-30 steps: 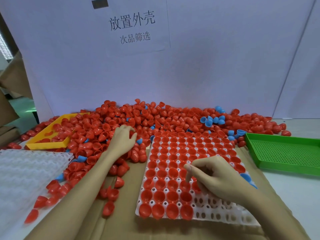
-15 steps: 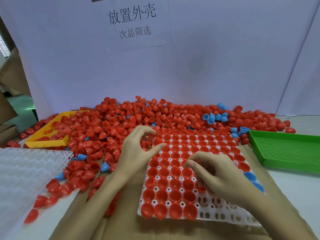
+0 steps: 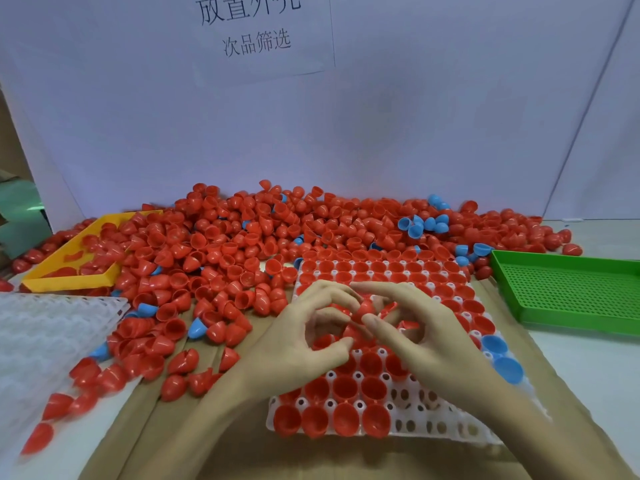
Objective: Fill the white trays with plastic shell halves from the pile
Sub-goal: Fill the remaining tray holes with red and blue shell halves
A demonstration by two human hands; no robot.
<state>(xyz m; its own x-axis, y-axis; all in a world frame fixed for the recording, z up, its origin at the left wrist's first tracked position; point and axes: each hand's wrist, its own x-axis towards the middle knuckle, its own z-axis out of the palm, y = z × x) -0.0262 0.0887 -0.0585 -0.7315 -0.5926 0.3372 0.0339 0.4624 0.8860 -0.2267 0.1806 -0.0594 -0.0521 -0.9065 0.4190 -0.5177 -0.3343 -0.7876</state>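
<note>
A white tray lies in front of me, most of its cups filled with red shell halves and several cups at its near right corner bare. The big pile of red shell halves spreads behind it and to its left. My two hands meet above the tray's middle. My left hand is curled, with red shells showing inside its fingers. My right hand pinches one red shell half between thumb and forefinger, right at the left hand's fingertips.
A second white tray lies at the left edge, a yellow tray with red shells behind it. A green perforated tray sits at the right. Two blue shell halves rest at the filled tray's right edge. A white wall stands behind.
My left hand left the pile and came right over the tray to meet my right hand. My right hand rose from the cups and now pinches a shell at the left fingertips.
</note>
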